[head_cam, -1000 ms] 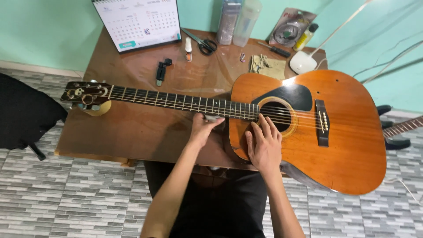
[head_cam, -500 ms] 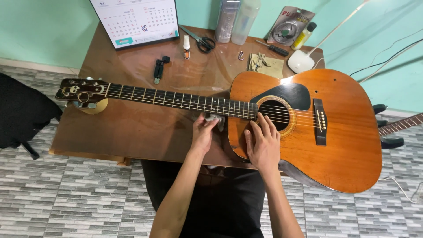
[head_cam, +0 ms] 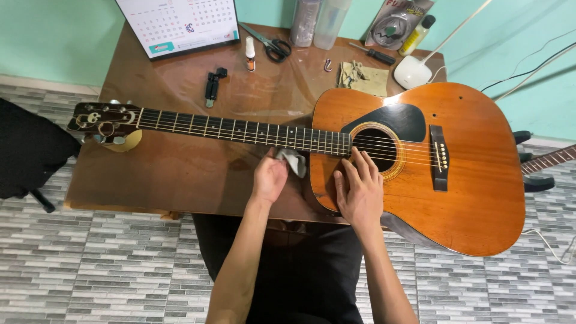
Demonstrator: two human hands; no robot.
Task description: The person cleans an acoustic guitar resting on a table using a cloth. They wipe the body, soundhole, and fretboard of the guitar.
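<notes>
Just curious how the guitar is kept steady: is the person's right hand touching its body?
Touching. The head view shows the right hand lying flat on the guitar, fingers beside the sound hole.

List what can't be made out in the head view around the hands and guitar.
- Cloth: mostly hidden under the left hand; its full shape is unclear.
- Guitar body under the right hand: covered by the palm.
- Calendar: top cut off by the frame edge.
- Bottles: tops cut off.
- Second guitar neck: cut off at the right edge.
</notes>
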